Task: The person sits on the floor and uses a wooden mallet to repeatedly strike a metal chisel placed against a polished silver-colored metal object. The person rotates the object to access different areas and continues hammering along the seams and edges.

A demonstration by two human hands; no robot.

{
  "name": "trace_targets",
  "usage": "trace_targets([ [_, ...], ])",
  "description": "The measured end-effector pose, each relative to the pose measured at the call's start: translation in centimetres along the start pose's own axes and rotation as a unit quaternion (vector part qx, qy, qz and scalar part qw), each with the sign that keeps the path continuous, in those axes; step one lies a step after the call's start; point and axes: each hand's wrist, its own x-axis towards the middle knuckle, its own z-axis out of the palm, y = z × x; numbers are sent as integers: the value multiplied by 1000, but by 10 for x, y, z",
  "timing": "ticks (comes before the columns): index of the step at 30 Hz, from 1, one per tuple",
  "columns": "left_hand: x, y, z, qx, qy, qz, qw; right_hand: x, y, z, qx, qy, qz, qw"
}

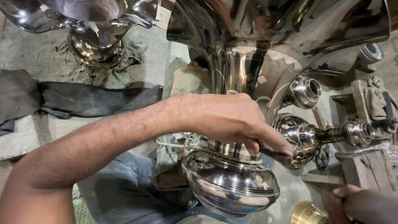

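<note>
Polished steel vase (232,182) is lying across the lap, its neck running under the left hand (226,120), which is curling over it and pinching a dark rod-like tool (275,157) against the neck. Right hand (344,203) is closing around a dark handle, lower right of that grip. Second vase (97,29) is standing well apart, upper left.

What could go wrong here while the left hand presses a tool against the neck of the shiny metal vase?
1. The left hand presses a dark tool at the narrow neck of the polished vase; a slip could scratch the mirror finish or nick the fingers.
2. The vase seems to rest on the lap, not in a clamp, so it may roll.
3. Loose polished fittings lie close beside it and could be knocked.
</note>
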Motion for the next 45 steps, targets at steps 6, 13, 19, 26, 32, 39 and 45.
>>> trace_targets([
  [6,-5,1,0,-10,39,22,999,12,-52,13,-12,4,-16,1000],
  [13,-11,5,-4,-7,45,22,999,24,-82,4,-34,-5,-21,999],
  [19,-14,6,-4,23,27,-25,999,32,-104,8,-45,-14,-34,998],
  [26,-25,-4,8,-34,100,22,994,44,-134,4,-64,-29,-43,997],
  [32,-34,-9,13,-71,116,3,991,53,-163,6,-87,-55,-62,993],
  [39,-52,1,7,-57,167,-22,984,72,-201,1,-132,-105,-97,981],
  [45,-54,2,17,-78,204,-45,975,91,-235,-7,-176,-156,-139,962],
])
